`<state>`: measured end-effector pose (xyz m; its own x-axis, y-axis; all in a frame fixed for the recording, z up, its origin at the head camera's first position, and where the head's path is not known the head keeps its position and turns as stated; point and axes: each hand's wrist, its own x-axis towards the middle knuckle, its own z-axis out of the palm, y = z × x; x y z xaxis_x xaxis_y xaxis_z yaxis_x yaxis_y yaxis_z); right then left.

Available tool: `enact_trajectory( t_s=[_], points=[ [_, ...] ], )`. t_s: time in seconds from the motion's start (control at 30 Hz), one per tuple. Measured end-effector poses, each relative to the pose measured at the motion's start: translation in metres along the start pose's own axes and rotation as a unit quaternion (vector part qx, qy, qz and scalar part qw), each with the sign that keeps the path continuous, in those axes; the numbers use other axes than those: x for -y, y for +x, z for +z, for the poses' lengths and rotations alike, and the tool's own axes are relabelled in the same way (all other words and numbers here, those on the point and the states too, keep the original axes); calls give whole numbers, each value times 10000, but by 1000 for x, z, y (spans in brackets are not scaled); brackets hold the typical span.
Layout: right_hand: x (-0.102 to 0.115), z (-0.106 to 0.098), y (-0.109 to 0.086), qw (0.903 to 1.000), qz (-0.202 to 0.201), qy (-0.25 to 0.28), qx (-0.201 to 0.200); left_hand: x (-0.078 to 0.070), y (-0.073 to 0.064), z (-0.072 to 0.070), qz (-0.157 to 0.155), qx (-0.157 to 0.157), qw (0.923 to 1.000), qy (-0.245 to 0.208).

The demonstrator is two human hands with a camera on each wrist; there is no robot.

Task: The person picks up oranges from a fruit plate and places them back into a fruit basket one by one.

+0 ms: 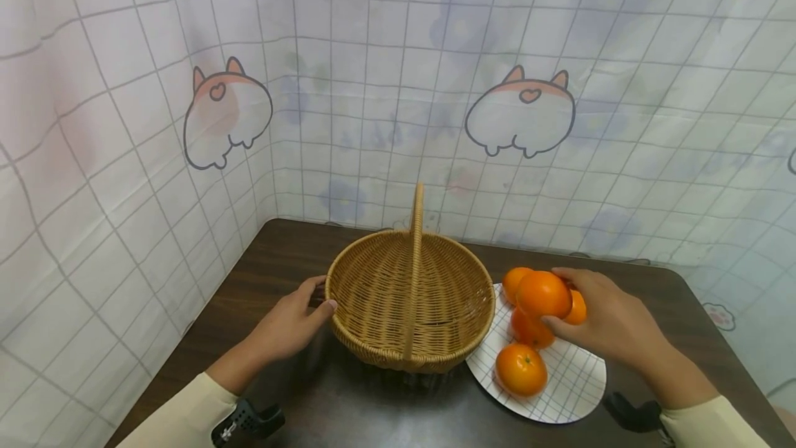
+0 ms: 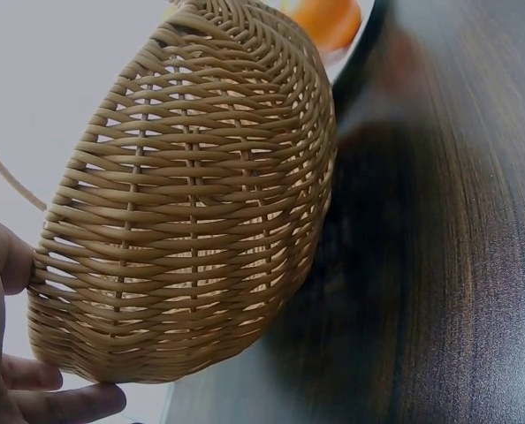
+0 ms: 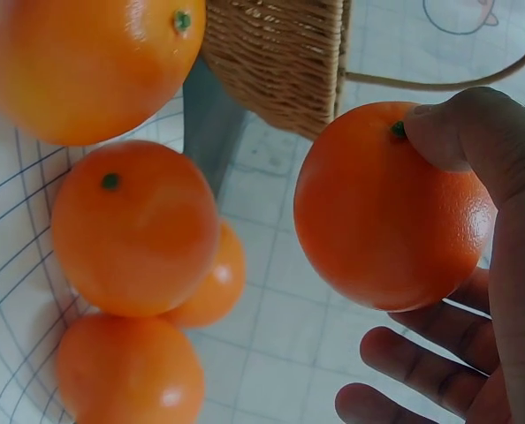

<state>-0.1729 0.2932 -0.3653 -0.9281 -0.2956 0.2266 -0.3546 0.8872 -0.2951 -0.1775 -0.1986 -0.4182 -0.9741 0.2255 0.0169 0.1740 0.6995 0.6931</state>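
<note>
My left hand (image 1: pixel 292 323) holds the near-left rim of a wicker basket (image 1: pixel 367 337), thumb at the edge and fingers around its outer side. The basket stands upright with its tall handle arching over the middle, and nothing lies inside. In the left wrist view, the woven side (image 2: pixel 192 194) fills much of the picture. My right hand (image 1: pixel 616 316) grips an orange (image 1: pixel 544 294) between thumb and fingers. That orange (image 3: pixel 386 212) hangs apart from the others in the right wrist view. Below it, several more oranges (image 1: pixel 521 370) sit on a white plate (image 1: pixel 578 382) with a grid pattern.
The dark wooden table (image 1: pixel 348 413) carries the basket and, close on its right, the plate. A white grid-patterned curtain (image 1: pixel 385 88) with cartoon animals closes off the back and left sides. Dark straps (image 1: pixel 249 422) sit on both wrists.
</note>
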Motion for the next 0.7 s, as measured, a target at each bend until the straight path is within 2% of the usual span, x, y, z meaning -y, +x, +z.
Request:
enact_trajectory(
  t_s=[0.7],
  points=[
    [21,1,18,9997,-196,-106,39,0,0,1,-9,-19,10000,-20]
  ],
)
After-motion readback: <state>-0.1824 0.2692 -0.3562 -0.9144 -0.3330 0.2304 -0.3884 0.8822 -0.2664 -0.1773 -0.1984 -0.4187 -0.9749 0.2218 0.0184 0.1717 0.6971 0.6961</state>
